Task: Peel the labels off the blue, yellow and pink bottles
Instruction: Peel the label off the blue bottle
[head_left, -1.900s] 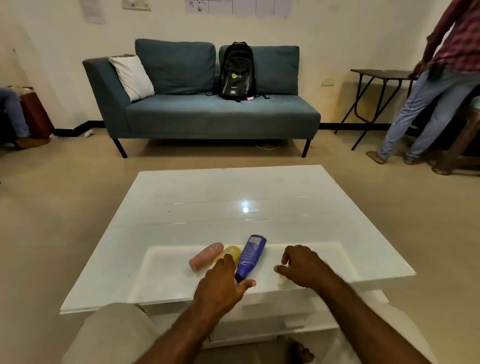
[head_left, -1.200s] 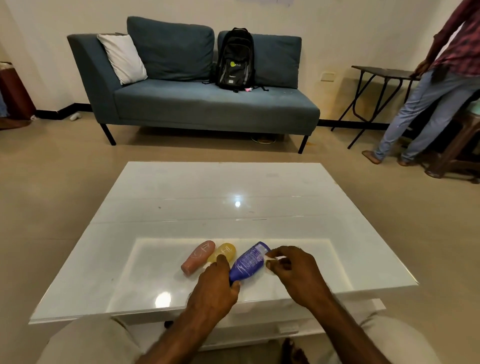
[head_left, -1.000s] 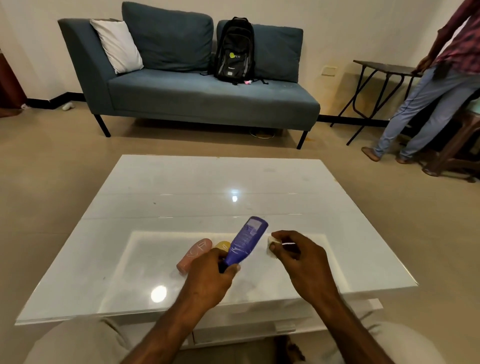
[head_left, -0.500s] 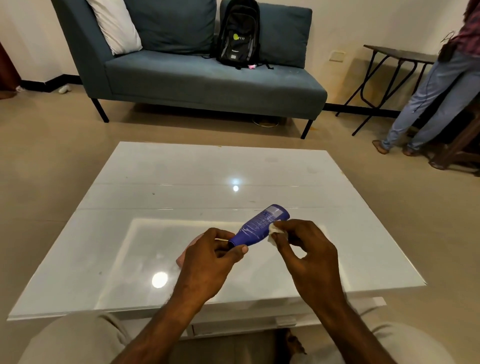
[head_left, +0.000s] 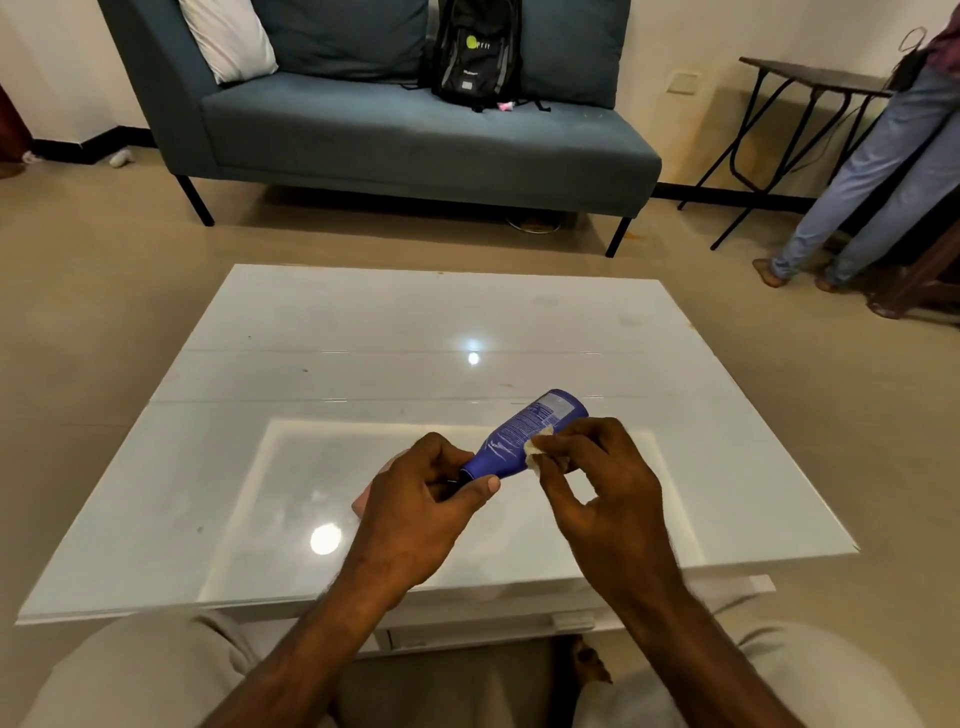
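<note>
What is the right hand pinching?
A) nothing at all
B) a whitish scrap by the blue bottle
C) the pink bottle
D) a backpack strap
B: the right hand pinches a whitish scrap at the side of the blue bottle, whose narrow end the left hand grips.

- Blue bottle (head_left: 524, 434): cap end covered by the fingers of the left hand (head_left: 415, 509); printed text too small to read.
- Pink bottle (head_left: 362, 501): only a sliver shows left of the left hand.
- White scrap (head_left: 535, 453): partly covered by the fingertips of the right hand (head_left: 597, 493).
</note>
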